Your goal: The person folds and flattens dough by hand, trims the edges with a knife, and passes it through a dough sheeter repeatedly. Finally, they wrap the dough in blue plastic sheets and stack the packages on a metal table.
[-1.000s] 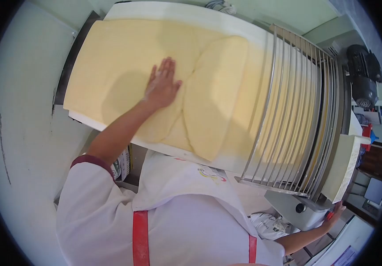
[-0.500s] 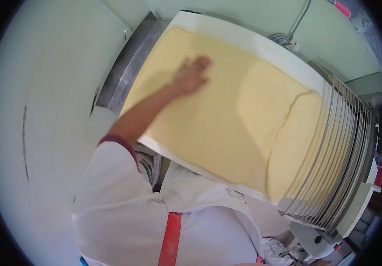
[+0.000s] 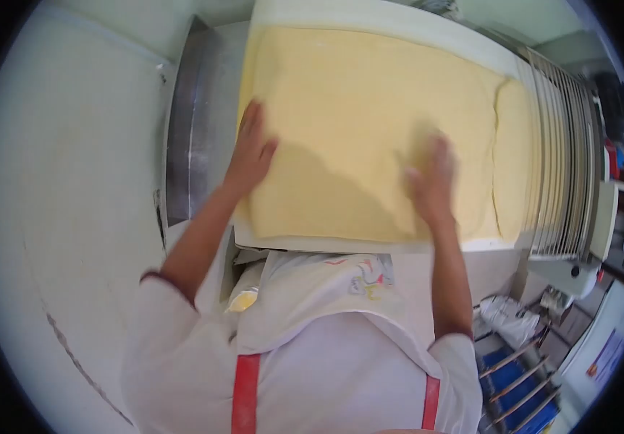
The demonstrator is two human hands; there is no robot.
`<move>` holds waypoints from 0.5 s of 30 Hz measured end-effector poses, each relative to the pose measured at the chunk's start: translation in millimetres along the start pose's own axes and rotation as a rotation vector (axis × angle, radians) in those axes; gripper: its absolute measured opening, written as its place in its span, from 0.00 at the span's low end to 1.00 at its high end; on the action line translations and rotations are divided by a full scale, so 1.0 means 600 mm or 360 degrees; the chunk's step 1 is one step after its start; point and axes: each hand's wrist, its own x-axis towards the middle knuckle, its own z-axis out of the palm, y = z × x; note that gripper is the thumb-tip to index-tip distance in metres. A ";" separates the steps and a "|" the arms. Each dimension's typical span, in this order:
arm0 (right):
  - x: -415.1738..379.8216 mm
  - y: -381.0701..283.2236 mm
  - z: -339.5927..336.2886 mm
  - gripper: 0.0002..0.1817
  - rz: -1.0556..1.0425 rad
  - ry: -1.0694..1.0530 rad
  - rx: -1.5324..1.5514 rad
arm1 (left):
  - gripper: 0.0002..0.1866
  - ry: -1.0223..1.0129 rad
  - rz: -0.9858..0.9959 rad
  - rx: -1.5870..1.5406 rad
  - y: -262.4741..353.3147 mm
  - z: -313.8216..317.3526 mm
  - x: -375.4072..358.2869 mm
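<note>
A wide sheet of pale yellow dough (image 3: 355,108) lies spread on the white belt (image 3: 312,244) of a dough sheeter. My left hand (image 3: 251,153) rests flat on the sheet's left edge, fingers spread. Further right, my right hand (image 3: 433,181) presses flat on the dough near its front edge. Neither hand grips anything. A fold or seam (image 3: 496,145) runs across the dough at the right, close to the metal guard.
A curved guard of metal bars (image 3: 562,145) covers the rollers at the right. A steel tray end (image 3: 189,123) sits left of the belt. Pale floor lies at left. Blue crates (image 3: 522,383) and a bag (image 3: 504,315) stand at lower right.
My right hand has come up from the machine's lower right side onto the dough. My left hand slid to the sheet's left edge. The view swung left along the belt.
</note>
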 end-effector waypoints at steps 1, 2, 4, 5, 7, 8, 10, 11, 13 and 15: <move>0.036 -0.039 0.039 0.42 -0.0134 -0.0100 -0.0138 | 0.35 0.0054 -0.0191 -0.0410 0.017 -0.008 -0.053; 0.061 -0.079 0.053 0.43 -0.0147 -0.0005 -0.0258 | 0.34 0.0194 -0.0472 -0.0932 0.025 -0.001 -0.099; 0.047 -0.151 0.068 0.46 -0.0217 -0.0019 -0.0343 | 0.29 0.0207 -0.1024 -0.1658 0.059 -0.024 -0.168; 0.027 -0.181 0.070 0.48 -0.0275 -0.0099 -0.0319 | 0.25 0.0085 -0.1261 -0.1872 0.079 -0.051 -0.174; -0.025 -0.240 0.072 0.52 -0.0445 -0.0331 -0.0150 | 0.21 -0.0251 -0.1523 -0.1873 0.074 -0.069 -0.182; -0.056 -0.269 0.071 0.55 -0.0548 -0.0476 -0.0002 | 0.18 -0.0430 -0.1641 -0.1868 0.071 -0.074 -0.181; -0.123 -0.307 0.084 0.53 -0.0872 -0.0335 0.0573 | 0.17 -0.0534 -0.1586 -0.1866 0.072 -0.089 -0.164; -0.130 -0.324 0.083 0.45 -0.0797 -0.0230 0.0557 | 0.17 -0.0599 -0.1556 -0.1865 0.077 -0.095 -0.154; -0.125 -0.340 0.087 0.34 -0.0703 -0.0046 0.0546 | 0.18 -0.0697 -0.1540 -0.1754 0.088 -0.107 -0.147; -0.111 -0.334 0.097 0.24 -0.0672 0.0124 0.0559 | 0.19 -0.0796 -0.1535 -0.1663 0.078 -0.120 -0.134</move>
